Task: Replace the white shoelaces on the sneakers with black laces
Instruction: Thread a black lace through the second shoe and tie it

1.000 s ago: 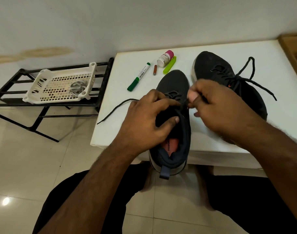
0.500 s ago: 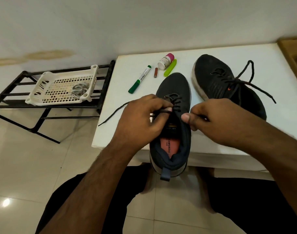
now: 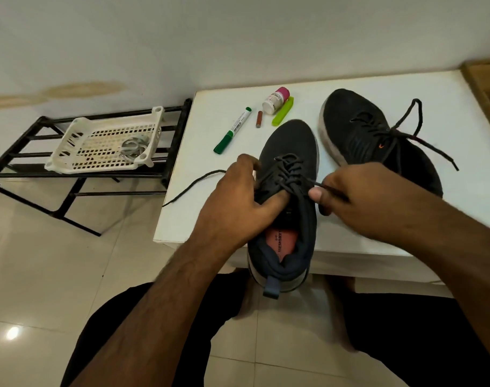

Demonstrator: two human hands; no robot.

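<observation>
A dark sneaker point(image 3: 291, 146) lies toe-away on the white table point(image 3: 447, 101), its heel over the front edge. A black lace point(image 3: 289, 170) runs through its eyelets. My left hand point(image 3: 238, 199) grips the sneaker's left side, thumb at the tongue. My right hand point(image 3: 358, 199) pinches one end of the black lace, pulled out to the right. The lace's other end point(image 3: 193, 184) trails off the table's left edge. A second dark sneaker point(image 3: 361, 129) with black laces lies behind on the right.
A green marker point(image 3: 232, 131), a small brown stick point(image 3: 259, 119), a pink-capped bottle point(image 3: 275, 100) and a lime clip point(image 3: 283, 114) lie at the table's back. A white basket point(image 3: 70, 141) holding white laces point(image 3: 133, 148) sits on a black rack point(image 3: 79, 194) to the left.
My right hand has drawn the lace end out to the right, away from the eyelets. My left hand has shifted lower on the sneaker's side, uncovering the laced eyelets.
</observation>
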